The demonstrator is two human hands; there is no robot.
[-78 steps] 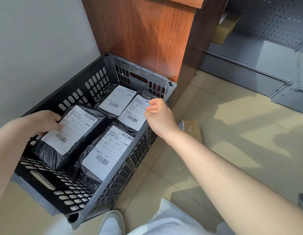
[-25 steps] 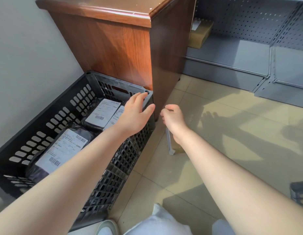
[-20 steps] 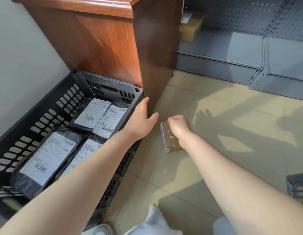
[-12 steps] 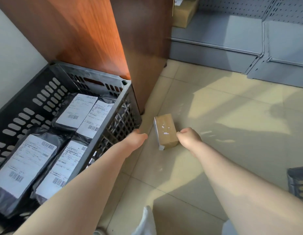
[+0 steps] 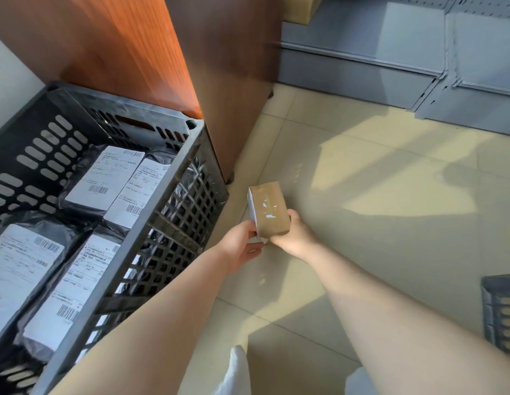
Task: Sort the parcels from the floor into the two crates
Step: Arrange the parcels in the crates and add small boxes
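Head view: we grip the cardboard parcel (image 5: 269, 208) in both hands (image 5: 242, 243) (image 5: 293, 238), right of the black crate (image 5: 174, 212); next, the other crate (image 5: 502, 309), we judge.

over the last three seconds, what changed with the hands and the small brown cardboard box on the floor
Both hands left the black plastic crate and went right to the small brown cardboard box. The right hand gripped it first; the left hand has now joined at its near left corner, and the box looks raised off the beige tiled floor. The four black bagged parcels lie in the crate as before.
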